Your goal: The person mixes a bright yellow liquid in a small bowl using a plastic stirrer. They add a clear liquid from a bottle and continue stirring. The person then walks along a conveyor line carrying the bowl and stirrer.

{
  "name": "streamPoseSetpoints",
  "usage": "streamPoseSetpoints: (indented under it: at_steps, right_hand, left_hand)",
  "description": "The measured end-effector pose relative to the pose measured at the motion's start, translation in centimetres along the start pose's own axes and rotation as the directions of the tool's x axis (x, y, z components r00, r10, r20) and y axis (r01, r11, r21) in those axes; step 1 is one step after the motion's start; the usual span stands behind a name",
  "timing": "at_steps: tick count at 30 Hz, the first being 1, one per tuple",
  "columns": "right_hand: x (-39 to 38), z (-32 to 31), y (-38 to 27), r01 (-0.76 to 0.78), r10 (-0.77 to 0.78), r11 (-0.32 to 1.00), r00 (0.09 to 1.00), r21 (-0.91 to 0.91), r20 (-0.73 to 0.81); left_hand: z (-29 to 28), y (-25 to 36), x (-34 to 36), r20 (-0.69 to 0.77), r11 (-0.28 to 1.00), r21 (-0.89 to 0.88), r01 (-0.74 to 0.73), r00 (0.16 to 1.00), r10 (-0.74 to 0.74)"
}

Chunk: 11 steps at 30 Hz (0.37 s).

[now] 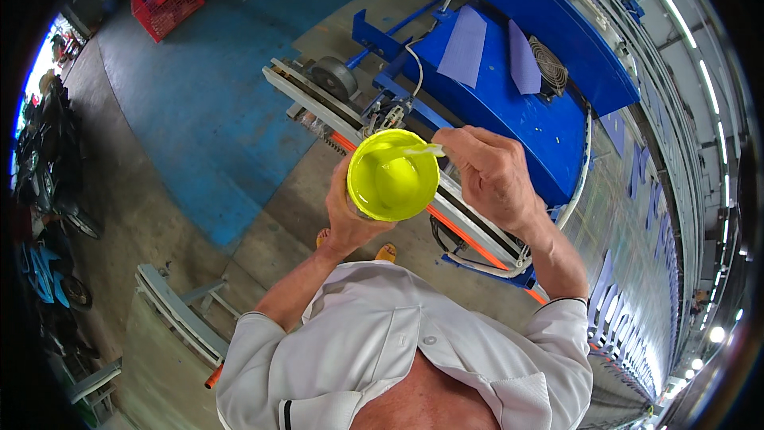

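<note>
A round tub (357, 191) of bright yellow-green paint or ink is held up in front of my chest. My left hand (350, 219) wraps around its left and near side. The right hand (489, 171), above the tub's right rim, pinches a pale stirring stick (430, 150). The stick's far end reaches into the tub and is coated with the yellow-green liquid. Smears of the same colour cover the tub's rim and inner wall. How deep the stick goes cannot be made out.
Beyond my hands stands a blue machine (509, 123) with purple pieces (463, 48) on it. A metal rail with an orange strip (469, 240) runs below the tub. A red crate (167, 1) sits far left, motorbikes (52, 151) at the left edge. A long table (629, 231) extends right.
</note>
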State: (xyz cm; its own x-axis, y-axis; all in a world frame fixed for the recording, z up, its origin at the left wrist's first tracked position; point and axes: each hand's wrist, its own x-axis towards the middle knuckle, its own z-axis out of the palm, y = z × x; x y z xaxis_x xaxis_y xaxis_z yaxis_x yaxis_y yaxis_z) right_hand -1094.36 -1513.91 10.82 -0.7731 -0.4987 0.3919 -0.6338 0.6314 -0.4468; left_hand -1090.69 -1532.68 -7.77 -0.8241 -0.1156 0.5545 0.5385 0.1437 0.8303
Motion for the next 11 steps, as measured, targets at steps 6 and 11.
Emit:
streamPoseSetpoints:
  at_steps: [6,11]
  right_hand:
    - [0.0,-2.2,-0.6,-0.179,0.127,0.971,0.947,0.157,0.296]
    - [-0.3,-0.2,-0.4,-0.28,0.208,0.896,0.951,0.345,0.231]
  left_hand:
    - [-0.8,0.3,0.0,-0.023,0.999,-0.014,0.048,0.999,-0.049]
    - [-0.6,0.4,-0.3,-0.004,0.998,-0.037,0.052,0.999,-0.052]
